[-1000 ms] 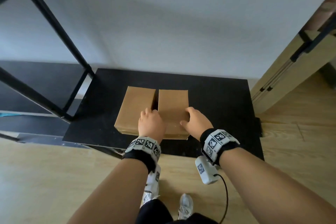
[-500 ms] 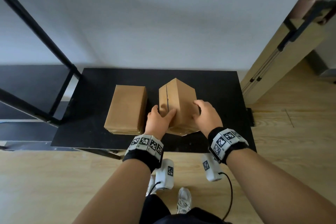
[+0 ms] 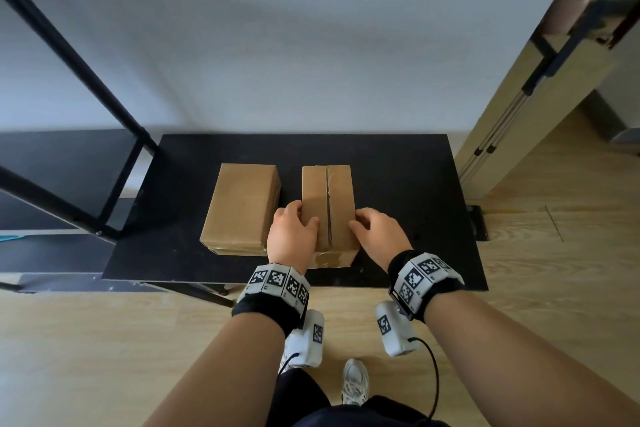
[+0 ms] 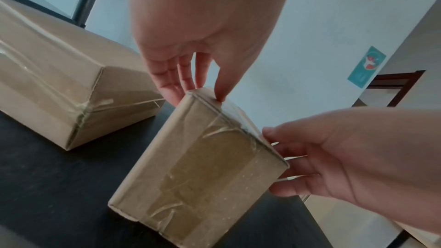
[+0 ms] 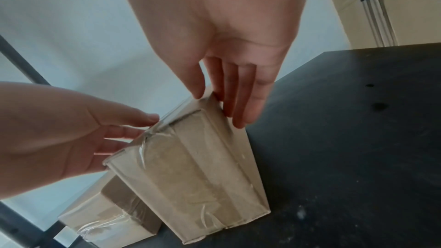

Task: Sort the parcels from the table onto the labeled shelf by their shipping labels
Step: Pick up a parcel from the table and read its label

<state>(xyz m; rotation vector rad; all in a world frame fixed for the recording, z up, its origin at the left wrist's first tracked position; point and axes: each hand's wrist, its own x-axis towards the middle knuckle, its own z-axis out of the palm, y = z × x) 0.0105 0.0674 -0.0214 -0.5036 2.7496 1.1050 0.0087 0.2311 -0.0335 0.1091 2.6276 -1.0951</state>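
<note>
Both parcels on table [image 3: 398, 163], none shelved. L hand [image 3: 291, 236] & R hand [image 3: 375, 236] grip right parcel [image 3: 329, 198] by its sides; left parcel [image 3: 242, 208] untouched beside it. No label visible; sorting looks barely begun.

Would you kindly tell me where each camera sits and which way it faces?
Head: on the head, facing down at the table; both forearms, left hand, right hand, a shoe.
Left wrist: under the left wrist, along the fingers to the right box.
Right wrist: under the right wrist, facing likewise.
All share that box, both hands and the left box.
</note>
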